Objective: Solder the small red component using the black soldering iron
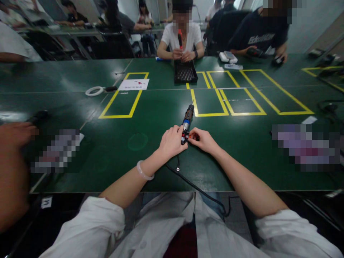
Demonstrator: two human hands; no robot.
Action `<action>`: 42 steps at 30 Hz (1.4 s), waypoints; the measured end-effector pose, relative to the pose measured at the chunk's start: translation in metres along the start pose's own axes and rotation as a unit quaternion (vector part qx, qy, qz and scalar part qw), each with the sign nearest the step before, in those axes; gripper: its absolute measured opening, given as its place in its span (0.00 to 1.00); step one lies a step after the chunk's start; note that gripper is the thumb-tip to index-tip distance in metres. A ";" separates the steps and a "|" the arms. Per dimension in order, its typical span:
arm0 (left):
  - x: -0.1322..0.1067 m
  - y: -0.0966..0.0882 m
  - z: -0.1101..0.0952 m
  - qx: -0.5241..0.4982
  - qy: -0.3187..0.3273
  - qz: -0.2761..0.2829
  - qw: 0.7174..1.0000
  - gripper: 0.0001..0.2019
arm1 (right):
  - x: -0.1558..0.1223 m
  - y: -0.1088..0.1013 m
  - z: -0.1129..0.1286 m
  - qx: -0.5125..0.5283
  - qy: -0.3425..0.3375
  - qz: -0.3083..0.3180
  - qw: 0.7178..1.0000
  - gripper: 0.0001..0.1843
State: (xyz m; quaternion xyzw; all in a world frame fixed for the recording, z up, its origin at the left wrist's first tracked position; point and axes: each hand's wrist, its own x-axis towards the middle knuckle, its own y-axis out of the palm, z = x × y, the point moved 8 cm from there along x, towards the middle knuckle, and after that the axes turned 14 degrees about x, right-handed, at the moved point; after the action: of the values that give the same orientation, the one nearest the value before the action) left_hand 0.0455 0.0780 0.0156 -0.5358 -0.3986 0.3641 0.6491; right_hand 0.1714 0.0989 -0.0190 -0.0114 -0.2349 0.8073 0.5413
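A black, blue and red electric screwdriver (187, 121) lies on the green table (129, 157), tip pointing away from me. My left hand (172, 142) is closed around its near end. My right hand (204, 140) pinches the red part at the same end from the right. Its black cable (197, 188) runs off the table's front edge toward my lap. A pale bangle sits on my left wrist.
Yellow tape rectangles (126, 96) mark the table. Farther off lie a black tray (185, 73), a white card (133, 84) and a white coiled ring (94, 91). People sit across the table; one holds a similar red tool. Another person's arm (13, 168) is at my left.
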 end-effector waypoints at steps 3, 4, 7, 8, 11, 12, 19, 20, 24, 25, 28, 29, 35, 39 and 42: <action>0.000 0.001 0.001 0.009 -0.002 0.002 1.000 0.31 | 0.001 0.001 0.000 0.019 0.002 0.001 1.000 0.07; -0.001 0.001 0.001 0.008 -0.003 0.004 1.000 0.30 | 0.001 0.002 0.000 0.031 0.004 0.000 1.000 0.08; -0.001 0.001 0.002 0.001 -0.005 0.004 1.000 0.30 | 0.001 0.002 0.002 0.055 0.006 0.002 0.998 0.09; -0.001 0.001 0.002 -0.001 -0.005 0.003 1.000 0.30 | 0.001 0.002 0.003 0.053 0.003 0.004 0.999 0.09; -0.001 0.000 0.001 0.001 0.000 -0.001 1.000 0.30 | 0.000 0.003 0.007 0.036 -0.013 0.010 0.999 0.07; -0.001 0.000 0.001 0.002 0.001 -0.002 1.000 0.30 | 0.000 0.003 0.008 0.032 -0.018 0.011 0.999 0.07; -0.002 0.003 0.002 0.007 0.001 -0.009 1.000 0.30 | -0.001 0.003 0.008 0.032 -0.030 0.008 0.999 0.06; -0.002 0.003 0.002 0.005 0.001 -0.010 1.000 0.30 | -0.002 0.003 0.008 0.031 -0.032 0.008 0.999 0.05; -0.003 0.003 0.003 -0.006 -0.011 -0.017 1.000 0.30 | -0.002 0.004 0.010 0.020 -0.040 0.014 0.999 0.05; -0.003 0.003 0.004 -0.007 -0.016 -0.018 1.000 0.30 | -0.002 0.004 0.011 0.017 -0.041 0.017 0.999 0.05; -0.003 0.004 0.004 0.005 -0.028 -0.022 0.999 0.30 | -0.002 0.006 0.014 0.013 -0.049 0.022 0.998 0.06; -0.003 0.004 0.004 0.012 -0.032 -0.024 0.999 0.29 | -0.002 0.006 0.014 0.015 -0.053 0.023 0.998 0.07; -0.003 0.005 0.005 0.040 -0.035 -0.031 0.998 0.31 | -0.003 0.007 0.011 0.034 -0.061 0.021 0.997 0.12; -0.003 0.005 0.011 0.050 -0.025 -0.028 0.998 0.32 | -0.003 0.002 0.006 0.058 -0.043 0.015 0.997 0.14; -0.005 0.005 0.021 0.055 -0.018 -0.026 0.998 0.32 | -0.003 -0.002 0.002 0.080 -0.023 0.004 0.997 0.13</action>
State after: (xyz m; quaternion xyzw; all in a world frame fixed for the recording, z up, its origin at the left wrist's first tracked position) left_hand 0.0243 0.0831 0.0122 -0.4820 -0.4032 0.3778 0.6799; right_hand 0.1735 0.0958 -0.0172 0.0497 -0.1821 0.8255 0.5319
